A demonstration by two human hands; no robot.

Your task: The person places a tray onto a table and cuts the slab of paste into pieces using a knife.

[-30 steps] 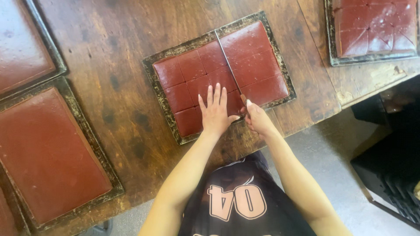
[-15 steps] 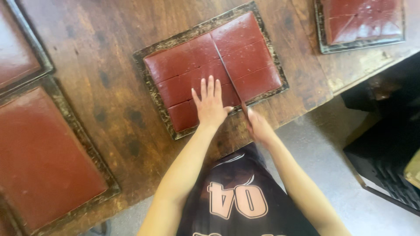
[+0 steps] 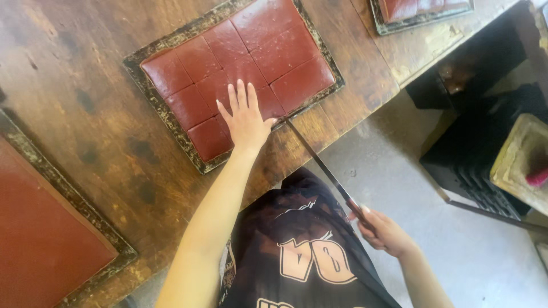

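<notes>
We press our left hand point(image 3: 245, 117), fingers spread flat, on the red-brown slab point(image 3: 240, 74) in its dark-rimmed tray point(image 3: 149, 94) on the wooden table point(image 3: 85, 142). Our right hand point(image 3: 383, 231) grips a long thin blade point(image 3: 319, 165), its tip at the tray's near edge. Cut lines divide the slab into rectangles.

Left hand point(image 3: 245, 117) flat, right hand point(image 3: 385, 231) gripping

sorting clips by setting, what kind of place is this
Probably a small food workshop: a worn dark wooden table holds rimmed metal trays of reddish-brown slab scored into blocks, and the right hand draws a long thin blade.
</notes>
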